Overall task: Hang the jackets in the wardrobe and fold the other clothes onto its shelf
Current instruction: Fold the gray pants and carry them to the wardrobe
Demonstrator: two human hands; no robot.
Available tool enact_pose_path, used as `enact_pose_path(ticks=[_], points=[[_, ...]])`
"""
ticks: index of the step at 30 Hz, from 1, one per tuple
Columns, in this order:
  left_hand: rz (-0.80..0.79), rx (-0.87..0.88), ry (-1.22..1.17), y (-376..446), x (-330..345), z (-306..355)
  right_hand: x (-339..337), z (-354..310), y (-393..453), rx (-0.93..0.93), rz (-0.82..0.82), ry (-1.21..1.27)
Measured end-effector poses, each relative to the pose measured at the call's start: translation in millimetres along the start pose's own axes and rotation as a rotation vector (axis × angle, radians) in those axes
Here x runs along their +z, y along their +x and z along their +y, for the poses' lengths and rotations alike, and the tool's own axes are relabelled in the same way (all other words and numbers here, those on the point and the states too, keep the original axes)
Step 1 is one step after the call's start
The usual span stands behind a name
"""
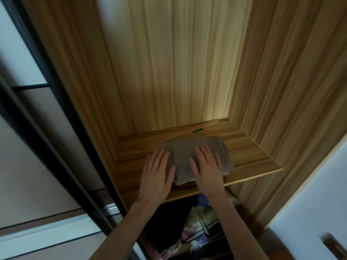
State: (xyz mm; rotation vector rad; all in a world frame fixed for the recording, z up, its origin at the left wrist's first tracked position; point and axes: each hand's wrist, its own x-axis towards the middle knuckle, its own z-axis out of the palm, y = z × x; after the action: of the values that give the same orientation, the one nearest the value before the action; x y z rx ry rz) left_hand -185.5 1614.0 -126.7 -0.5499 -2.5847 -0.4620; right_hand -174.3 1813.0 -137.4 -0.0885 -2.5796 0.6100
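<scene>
Two bare hands lie flat, fingers straight and spread, gripping nothing. The left hand presses the left edge of a folded grey garment; the right hand presses its middle. The garment sits on the wardrobe's wooden shelf, near the front edge, with a thin wooden stick just behind it. Dark clothes hang or lie below. The step looks like settling a folded piece on the shelf; next, both hands should probably lift away and fetch another garment.
</scene>
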Motion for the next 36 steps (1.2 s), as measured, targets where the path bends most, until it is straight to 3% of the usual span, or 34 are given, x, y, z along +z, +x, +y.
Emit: enact_pose_path(ticks=[5,8,13,17,22,36], points=[[0.292,0.112,-0.107,-31.5,-71.5,-21.9,0.7,-63.4,-19.6,-0.029,-0.001,0.119],[0.502,0.182,-0.054,-52.0,-113.4,-36.2,-2.1,-104.4,-35.8,-0.056,0.003,0.186],[0.753,0.022,0.060,-74.7,-156.3,-65.6,-9.1,-157.1,-59.0,-0.084,0.036,0.250],[0.679,-0.090,0.060,-83.7,-174.4,-90.7,-15.7,-190.1,-76.1,-0.080,0.061,0.280],[0.540,0.101,0.201,-88.0,-164.2,-102.0,-25.1,-215.6,-96.4,-0.076,0.075,0.279],[0.472,0.220,0.183,-67.7,-150.9,-65.2,-58.8,-208.1,-99.1,-0.016,0.140,0.268]])
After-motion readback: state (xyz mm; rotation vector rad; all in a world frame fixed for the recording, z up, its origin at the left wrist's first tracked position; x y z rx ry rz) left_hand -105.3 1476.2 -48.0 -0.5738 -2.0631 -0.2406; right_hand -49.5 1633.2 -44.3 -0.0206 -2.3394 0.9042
